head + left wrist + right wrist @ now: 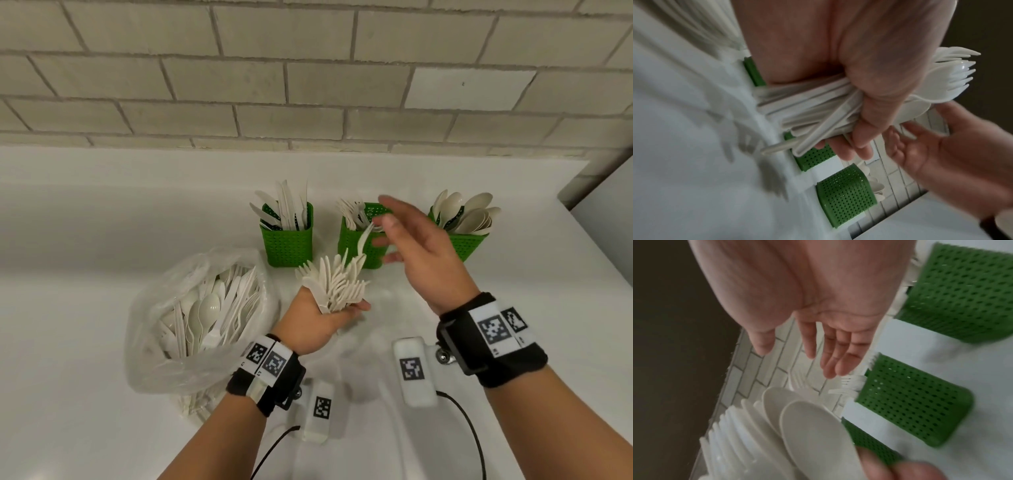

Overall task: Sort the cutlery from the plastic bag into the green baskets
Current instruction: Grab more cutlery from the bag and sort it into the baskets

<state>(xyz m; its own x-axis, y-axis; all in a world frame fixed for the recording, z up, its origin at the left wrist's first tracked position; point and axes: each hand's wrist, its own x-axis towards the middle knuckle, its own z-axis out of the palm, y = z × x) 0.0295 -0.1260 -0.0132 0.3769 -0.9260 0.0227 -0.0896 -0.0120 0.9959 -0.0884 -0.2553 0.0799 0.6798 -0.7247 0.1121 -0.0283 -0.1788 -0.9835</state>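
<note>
My left hand [329, 315] grips a fanned bundle of white plastic cutlery [337, 286], mostly forks with a spoon among them, handles in the fist [865, 113]. The right hand [394, 229] hovers by the middle basket with fingers spread and an empty palm [818, 350]. A single fork [363, 241] hangs tilted just off its fingertips at that basket's rim; contact is unclear. Three green baskets stand in a row: knives [287, 245], forks [352, 250], spoons [471, 245]. The clear plastic bag [164, 342] lies at the left with several pieces inside.
Everything stands on a white counter [102, 240] against a tiled wall [308, 85]. The counter's right end [582, 219] meets a grey panel. Cables run from both wrist cameras toward the near edge.
</note>
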